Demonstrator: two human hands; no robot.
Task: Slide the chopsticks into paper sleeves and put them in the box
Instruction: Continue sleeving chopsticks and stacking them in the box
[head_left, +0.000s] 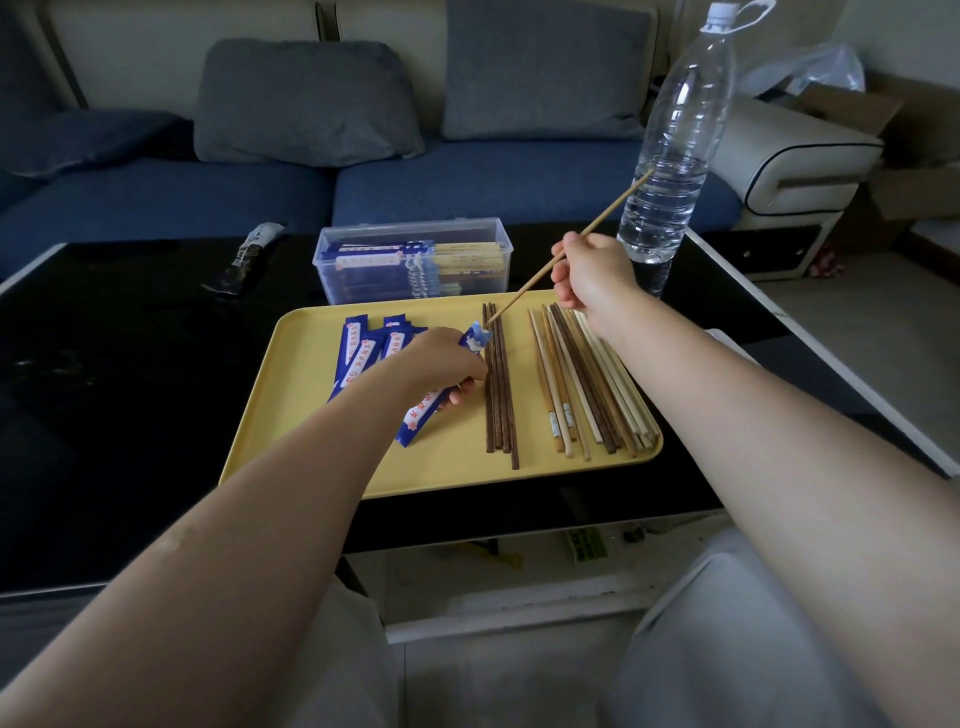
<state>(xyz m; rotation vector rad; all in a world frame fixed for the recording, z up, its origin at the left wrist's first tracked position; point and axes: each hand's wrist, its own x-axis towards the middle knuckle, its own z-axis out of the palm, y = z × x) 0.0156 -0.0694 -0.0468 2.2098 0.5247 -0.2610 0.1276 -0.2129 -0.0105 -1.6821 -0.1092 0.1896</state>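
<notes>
My left hand (439, 361) grips a blue paper sleeve (423, 415) over the yellow tray (441, 473), its open mouth pointing up and away. My right hand (592, 275) pinches a light wooden chopstick (613, 208), held slanted, with its lower tip right at the sleeve's mouth. Several empty blue sleeves (363, 353) lie on the tray's left part. Dark brown chopsticks (498, 384) lie in the middle of the tray, and a mixed pile of light and dark chopsticks (587, 379) lies on its right. The clear plastic box (413, 260) behind the tray holds sleeved chopsticks.
A tall clear water bottle (675, 145) stands at the tray's far right, close to the raised chopstick's upper end. A dark wrapper (247, 260) lies at the far left of the black glass table (130, 389). A blue sofa with grey cushions (306, 104) is behind.
</notes>
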